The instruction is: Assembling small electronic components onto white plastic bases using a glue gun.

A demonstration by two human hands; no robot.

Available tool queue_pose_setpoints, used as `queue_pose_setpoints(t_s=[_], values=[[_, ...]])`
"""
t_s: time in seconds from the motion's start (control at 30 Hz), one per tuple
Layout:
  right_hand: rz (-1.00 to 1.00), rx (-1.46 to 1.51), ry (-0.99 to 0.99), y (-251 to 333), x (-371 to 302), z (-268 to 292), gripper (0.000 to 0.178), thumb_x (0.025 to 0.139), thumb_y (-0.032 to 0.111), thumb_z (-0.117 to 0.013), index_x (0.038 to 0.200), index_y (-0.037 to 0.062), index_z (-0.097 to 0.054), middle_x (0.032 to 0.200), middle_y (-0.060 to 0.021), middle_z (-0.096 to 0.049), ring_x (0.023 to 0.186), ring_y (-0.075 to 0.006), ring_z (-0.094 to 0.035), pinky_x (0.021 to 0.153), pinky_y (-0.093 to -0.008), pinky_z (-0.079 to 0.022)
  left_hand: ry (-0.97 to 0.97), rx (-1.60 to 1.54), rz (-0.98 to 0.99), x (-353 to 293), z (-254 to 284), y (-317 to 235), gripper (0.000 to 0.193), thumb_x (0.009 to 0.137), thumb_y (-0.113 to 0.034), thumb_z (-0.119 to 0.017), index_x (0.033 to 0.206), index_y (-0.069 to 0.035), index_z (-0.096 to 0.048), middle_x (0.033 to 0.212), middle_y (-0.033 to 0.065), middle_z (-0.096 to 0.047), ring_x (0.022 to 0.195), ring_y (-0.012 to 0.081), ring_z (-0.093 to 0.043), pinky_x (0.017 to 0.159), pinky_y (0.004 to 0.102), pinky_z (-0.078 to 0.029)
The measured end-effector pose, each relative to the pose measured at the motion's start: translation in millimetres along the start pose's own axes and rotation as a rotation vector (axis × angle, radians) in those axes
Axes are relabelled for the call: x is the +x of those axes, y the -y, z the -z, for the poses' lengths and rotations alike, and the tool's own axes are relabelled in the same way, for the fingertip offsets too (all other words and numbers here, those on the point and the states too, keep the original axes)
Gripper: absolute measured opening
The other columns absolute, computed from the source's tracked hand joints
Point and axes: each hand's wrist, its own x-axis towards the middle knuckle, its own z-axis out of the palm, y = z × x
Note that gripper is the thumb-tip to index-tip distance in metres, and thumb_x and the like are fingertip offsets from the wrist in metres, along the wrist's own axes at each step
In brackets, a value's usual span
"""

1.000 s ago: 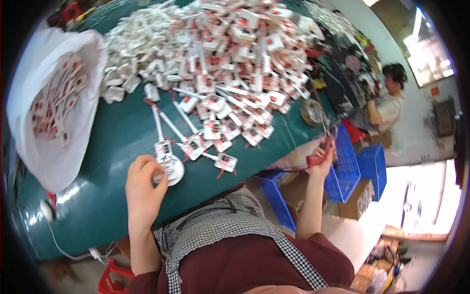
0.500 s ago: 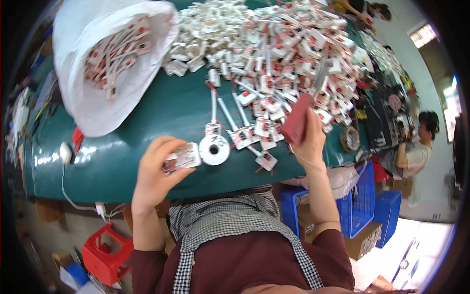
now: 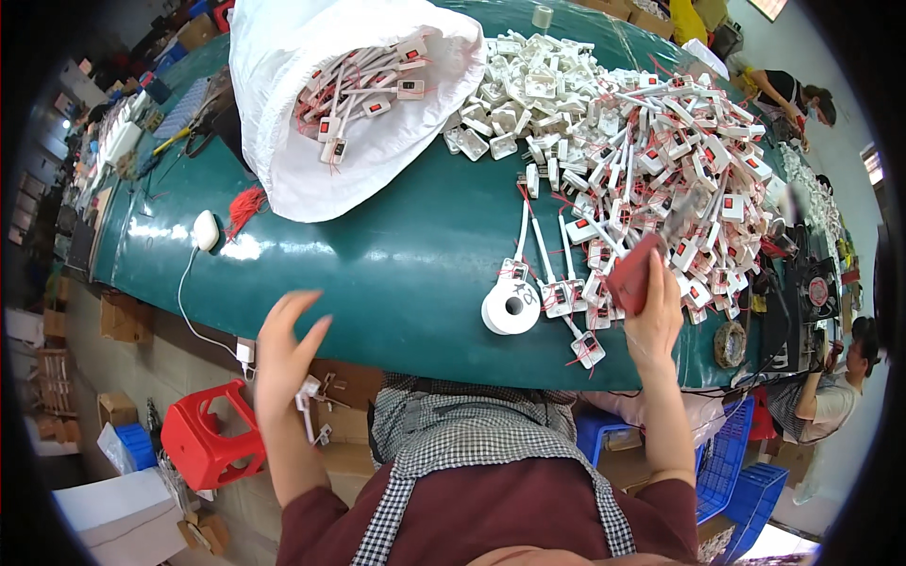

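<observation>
My left hand [image 3: 288,351] is at the table's front edge, its fingers spread and nothing between them. Just beneath it is a white switch piece with a stem [image 3: 308,394]; I cannot tell whether it lies in the cardboard box [image 3: 347,426] or is in the air. My right hand [image 3: 655,316] is closed round a red block-shaped tool handle [image 3: 632,275], whose blurred grey end points at the pile. Between the hands a round white spool [image 3: 511,307] lies beside several stemmed white switch pieces [image 3: 559,298] with red wires.
A large heap of white housings and switch pieces [image 3: 698,179] covers the table's back right. A white sack [image 3: 354,193] holds more. At the left are a white corded device [image 3: 206,230] and red wires [image 3: 247,203]. A red stool [image 3: 209,436] and blue crates [image 3: 746,509] stand below.
My left hand has let go of the white switch piece and moved down past the table's edge. The right hand still grips the red-handled tool. The whole view has shifted.
</observation>
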Motion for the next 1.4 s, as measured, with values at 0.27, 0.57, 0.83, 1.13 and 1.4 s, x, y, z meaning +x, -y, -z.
queue_pose_setpoints(t_s=[0.27,0.57,0.83,1.13,1.4], values=[[-0.444,0.292,-0.232,37.1,-129.9,56.3,0.088,0.078,0.004,-0.074,0.147,-0.004,-0.019,0.147,-0.0237,-0.033,0.132,-0.0329,-0.04,0.108,-0.0413,-0.032,-0.197,0.192,-0.044,251.9,-218.6,-34.3,0.047,0.079,-0.033,-0.073,0.107,0.001,-0.056,0.104,0.0211,-0.06,0.099,0.0372,-0.059,0.083,0.0457,-0.048],[-0.652,0.389,-0.325,32.8,-160.0,79.7,0.098,0.079,0.004,-0.074,0.15,-0.0021,-0.006,0.144,-0.0212,-0.032,0.105,-0.0247,-0.048,0.098,-0.0372,-0.04,-0.121,-0.105,-0.365,253.8,-210.5,-37.2,0.03,0.075,-0.003,-0.069,0.101,-0.004,-0.053,0.09,0.0153,-0.06,0.087,0.0344,-0.059,0.075,0.0418,-0.046],[-0.479,0.78,-0.301,29.8,-116.7,49.4,0.101,0.077,-0.004,-0.072,0.149,-0.0007,-0.002,0.107,-0.0132,-0.047,0.099,-0.0255,-0.053,0.091,-0.0401,-0.043,0.432,-0.89,0.092,90.5,-155.0,-89.0,0.017,0.085,0.002,-0.058,0.1,0.001,-0.066,0.096,0.0046,-0.065,0.074,0.0096,-0.06,0.063,0.0247,-0.048],[-0.249,0.761,-0.204,39.6,-98.1,45.4,0.104,0.077,-0.003,-0.074,0.149,0.0002,0.001,0.104,-0.0131,-0.049,0.099,-0.0282,-0.057,0.087,-0.039,-0.046,0.305,-0.731,0.068,47.4,-161.3,-98.7,0.014,0.087,0.007,-0.053,0.093,0.004,-0.065,0.098,0.0072,-0.059,0.077,0.0105,-0.062,0.065,0.0228,-0.049],[-0.273,0.806,-0.162,50.2,-98.9,47.9,0.108,0.075,-0.003,-0.076,0.149,0.0029,0.002,0.104,-0.0136,-0.05,0.1,-0.03,-0.059,0.084,-0.0402,-0.05,0.174,-0.327,-0.264,35.1,-164.5,-113.8,0.011,0.085,0.005,-0.055,0.088,-0.001,-0.064,0.097,0.008,-0.06,0.073,0.015,-0.062,0.058,0.0269,-0.045]])
